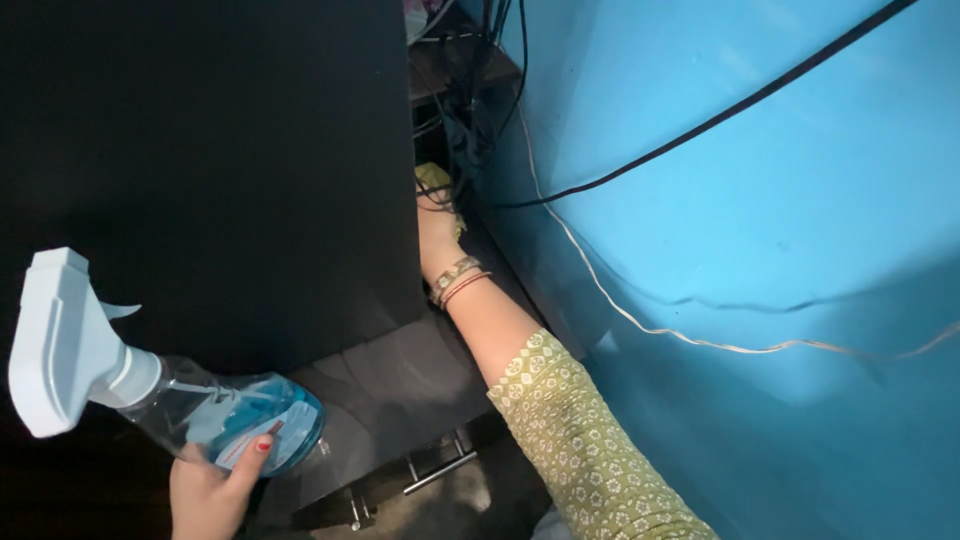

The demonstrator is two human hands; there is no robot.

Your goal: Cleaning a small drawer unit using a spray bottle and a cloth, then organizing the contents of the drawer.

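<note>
My left hand (208,490) grips a clear spray bottle (235,415) of blue liquid at the lower left; its white trigger head (62,340) points up and left. My right hand (437,228) reaches far back into the narrow gap between a large black panel (220,170) and the blue wall (760,250). It presses on a yellow-green cloth (434,180) among the cables. Bangles (457,280) circle that wrist, and a green patterned sleeve (590,450) covers the forearm.
A bundle of black cables (478,90) hangs in the gap. One black cable (720,115) and one white cable (640,320) run along the blue wall. The dark cabinet top (395,390) has metal handles (438,470) below it.
</note>
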